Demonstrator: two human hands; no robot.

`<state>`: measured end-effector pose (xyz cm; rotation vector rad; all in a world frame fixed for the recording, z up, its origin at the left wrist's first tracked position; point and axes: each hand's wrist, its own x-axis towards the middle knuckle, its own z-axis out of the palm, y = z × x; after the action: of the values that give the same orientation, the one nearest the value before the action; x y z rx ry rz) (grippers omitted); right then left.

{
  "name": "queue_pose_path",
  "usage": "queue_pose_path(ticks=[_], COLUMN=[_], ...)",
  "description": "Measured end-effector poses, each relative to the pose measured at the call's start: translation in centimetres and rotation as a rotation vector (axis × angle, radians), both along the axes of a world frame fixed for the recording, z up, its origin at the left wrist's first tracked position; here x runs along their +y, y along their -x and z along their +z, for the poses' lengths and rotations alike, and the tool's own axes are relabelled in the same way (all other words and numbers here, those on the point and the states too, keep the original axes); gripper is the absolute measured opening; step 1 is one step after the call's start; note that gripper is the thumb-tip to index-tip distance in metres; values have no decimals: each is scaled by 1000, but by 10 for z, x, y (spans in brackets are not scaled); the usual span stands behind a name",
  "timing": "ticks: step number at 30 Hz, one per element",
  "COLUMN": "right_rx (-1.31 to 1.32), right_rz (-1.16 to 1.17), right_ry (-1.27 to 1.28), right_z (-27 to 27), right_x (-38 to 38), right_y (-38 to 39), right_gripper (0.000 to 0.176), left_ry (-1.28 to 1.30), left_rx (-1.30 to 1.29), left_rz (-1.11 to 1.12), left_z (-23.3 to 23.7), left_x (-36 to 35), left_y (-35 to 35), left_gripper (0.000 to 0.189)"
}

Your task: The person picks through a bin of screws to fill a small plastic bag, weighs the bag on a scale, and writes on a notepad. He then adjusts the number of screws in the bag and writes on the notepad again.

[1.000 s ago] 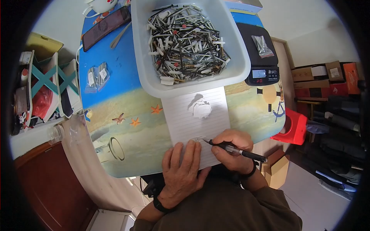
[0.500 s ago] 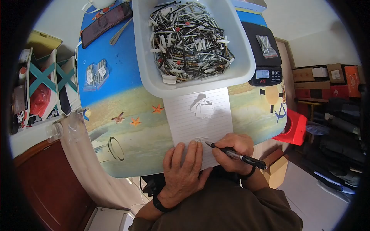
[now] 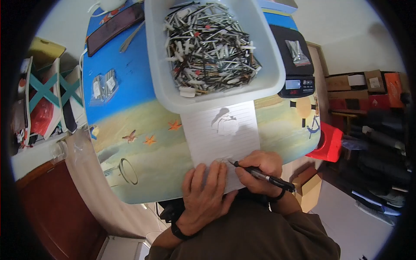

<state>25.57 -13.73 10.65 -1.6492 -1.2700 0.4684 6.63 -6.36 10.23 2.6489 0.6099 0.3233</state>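
Observation:
A lined sheet of paper [image 3: 201, 143] lies at the near side of the table, with a small torn scrap of paper [image 3: 228, 125] on its upper half. My left hand [image 3: 207, 190] rests flat across the sheet's lower left, fingers stretched out. In my right hand [image 3: 263, 170] a black pen [image 3: 277, 181] is gripped, its tip touching the sheet just right of my left fingertips. Small marks show near the tip, too faint to read. Beyond the sheet stands a white plastic tub [image 3: 216, 104] full of mixed screws and white wall plugs [image 3: 212, 47].
A black digital scale [image 3: 299, 86] at the right carries a small bag of metal pieces [image 3: 297, 53]. Two small bags of hardware [image 3: 104, 86] lie at the left, below a phone [image 3: 115, 29]. A red stool [image 3: 329, 141] stands beyond the table's right edge.
The camera view has shifted slightly, so the table and tub appear a little further left. My left hand stays on the sheet; the pen tip remains nearly in the same place.

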Motion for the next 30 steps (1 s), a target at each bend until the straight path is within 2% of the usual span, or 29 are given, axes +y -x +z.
queue_pose_path(ticks=[25,30], right_rx=[25,0], right_rz=[-35,-2], right_ry=[-90,-88], right_z=[1,4], right_x=[-1,-1], right_y=[4,2], right_gripper=[17,20], left_ry=[-33,-63], left_rx=[28,8], left_rz=[-15,12], left_z=[6,8], left_x=[-3,-3], left_y=[0,-2], left_gripper=[73,66])
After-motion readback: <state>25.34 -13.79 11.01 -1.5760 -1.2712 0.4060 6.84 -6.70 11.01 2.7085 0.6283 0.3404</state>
